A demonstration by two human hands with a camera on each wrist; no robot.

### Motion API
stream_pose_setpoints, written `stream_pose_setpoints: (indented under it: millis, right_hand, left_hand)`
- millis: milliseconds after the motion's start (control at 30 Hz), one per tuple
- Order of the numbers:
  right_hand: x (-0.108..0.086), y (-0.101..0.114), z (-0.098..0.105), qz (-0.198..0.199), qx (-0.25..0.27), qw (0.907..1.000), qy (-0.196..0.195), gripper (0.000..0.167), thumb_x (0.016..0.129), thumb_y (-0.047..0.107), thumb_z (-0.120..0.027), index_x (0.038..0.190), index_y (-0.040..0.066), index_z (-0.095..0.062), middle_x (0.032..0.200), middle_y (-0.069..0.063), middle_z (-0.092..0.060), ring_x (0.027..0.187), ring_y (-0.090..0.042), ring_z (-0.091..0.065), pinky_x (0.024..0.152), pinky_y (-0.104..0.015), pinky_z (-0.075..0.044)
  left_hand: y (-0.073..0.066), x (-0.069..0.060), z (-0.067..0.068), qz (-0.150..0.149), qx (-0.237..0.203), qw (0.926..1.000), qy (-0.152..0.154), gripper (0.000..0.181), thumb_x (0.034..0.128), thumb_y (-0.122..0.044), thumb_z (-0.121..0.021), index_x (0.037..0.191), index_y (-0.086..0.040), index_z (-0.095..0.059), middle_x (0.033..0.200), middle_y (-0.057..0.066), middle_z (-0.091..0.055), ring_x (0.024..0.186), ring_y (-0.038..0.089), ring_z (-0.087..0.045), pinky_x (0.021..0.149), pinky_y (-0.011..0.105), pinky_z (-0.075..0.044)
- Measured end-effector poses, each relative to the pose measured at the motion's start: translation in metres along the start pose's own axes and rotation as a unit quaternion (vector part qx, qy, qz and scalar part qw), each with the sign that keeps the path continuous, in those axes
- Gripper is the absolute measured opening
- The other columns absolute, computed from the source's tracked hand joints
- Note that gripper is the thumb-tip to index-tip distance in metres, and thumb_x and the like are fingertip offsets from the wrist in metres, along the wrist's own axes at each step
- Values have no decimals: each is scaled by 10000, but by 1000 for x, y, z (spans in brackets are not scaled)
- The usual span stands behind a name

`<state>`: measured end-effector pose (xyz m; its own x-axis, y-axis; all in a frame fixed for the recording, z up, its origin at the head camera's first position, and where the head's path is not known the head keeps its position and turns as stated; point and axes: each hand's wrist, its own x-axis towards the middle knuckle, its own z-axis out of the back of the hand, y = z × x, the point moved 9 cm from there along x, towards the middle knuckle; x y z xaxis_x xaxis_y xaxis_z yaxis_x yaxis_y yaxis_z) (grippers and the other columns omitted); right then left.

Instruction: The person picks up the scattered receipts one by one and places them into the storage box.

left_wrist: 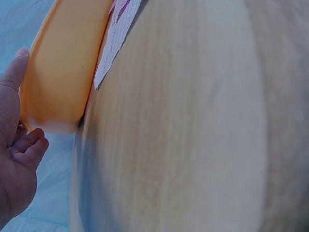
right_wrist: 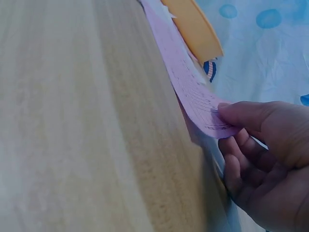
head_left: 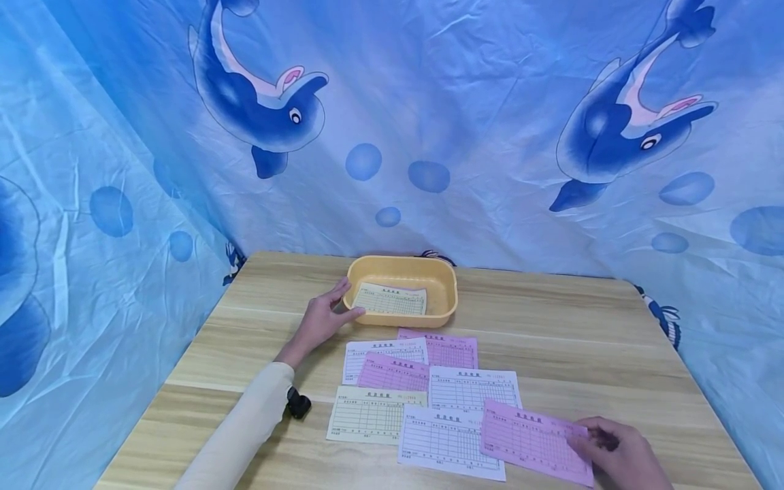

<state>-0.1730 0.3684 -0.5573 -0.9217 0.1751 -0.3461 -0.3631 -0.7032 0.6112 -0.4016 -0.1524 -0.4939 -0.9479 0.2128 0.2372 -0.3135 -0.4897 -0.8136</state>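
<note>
A shallow orange-yellow plastic basket (head_left: 444, 289) stands at the back of the table, with a pale green slip (head_left: 392, 300) lying inside. My left hand (head_left: 324, 318) grips the basket's left end, thumb and fingers spread around its corner; in the left wrist view the hand (left_wrist: 17, 140) is at the edge of the basket (left_wrist: 63, 67). At the front right, my right hand (head_left: 625, 452) pinches the right edge of a pink receipt slip (head_left: 533, 441). The right wrist view shows that slip (right_wrist: 193, 96) bending up under the thumb of the hand (right_wrist: 270, 154).
Between the hands lie overlapping printed slips: white ones (head_left: 450, 446), a pale green one (head_left: 367, 415) and pink ones (head_left: 453, 350). The wood-grain table (head_left: 582, 340) is bordered by a blue dolphin-print curtain (head_left: 490, 136). A black device (head_left: 299, 403) sits at the left wrist.
</note>
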Motion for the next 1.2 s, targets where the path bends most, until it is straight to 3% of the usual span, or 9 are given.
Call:
stream_pose_setpoints:
  millis: [167,300,467,633,967,1200]
  right_hand:
    - [1,3,0,-103,379,9992,116,441,910,455,-755,1184,110,-737,980,2,-694,856,-148,-582,663,-215,-489]
    - [4,5,1,-180,659,9975,201,448,935,440,-732,1207,83,-721,987,-11,-707,844,-154,-597,652,-226,-497]
    - [7,15,11,80,765,9970,16,436,947,382,-736,1225,47,-702,1040,-41,-745,839,-130,-639,663,-226,-546]
    - [11,28,20,187,797,9966,-80,485,936,452,-734,1245,79,-705,1184,-69,-732,956,-108,-664,736,-207,-558]
    - [22,67,28,722,493,9956,-350,481,926,438,-752,1265,98,-722,1205,-92,-723,999,-115,-625,767,-170,-528]
    - [34,96,31,1044,705,9907,-505,477,935,443,-735,1259,93,-715,1220,-114,-717,1001,-110,-633,785,-186,-524]
  left_hand:
    - [-1,2,0,-60,18,10000,31,902,849,-484,-813,1496,30,-451,1624,170,-352,1466,323,-396,1156,402,-425]
    - [2,3,-1,44,34,10000,57,921,838,-525,-806,1506,-2,-448,1633,121,-346,1471,294,-392,1165,377,-416]
    - [3,3,0,99,32,9999,41,929,829,-540,-808,1507,-13,-453,1635,82,-344,1475,283,-388,1171,376,-413]
    - [3,3,0,105,-36,9999,43,917,833,-522,-813,1506,-9,-458,1636,83,-347,1481,268,-380,1170,362,-412]
    - [2,0,0,106,-16,9999,67,921,836,-515,-809,1500,16,-457,1635,76,-344,1482,269,-378,1176,370,-408]
    - [1,0,0,85,16,9999,79,935,837,-529,-802,1505,21,-446,1639,129,-339,1477,293,-380,1174,401,-410]
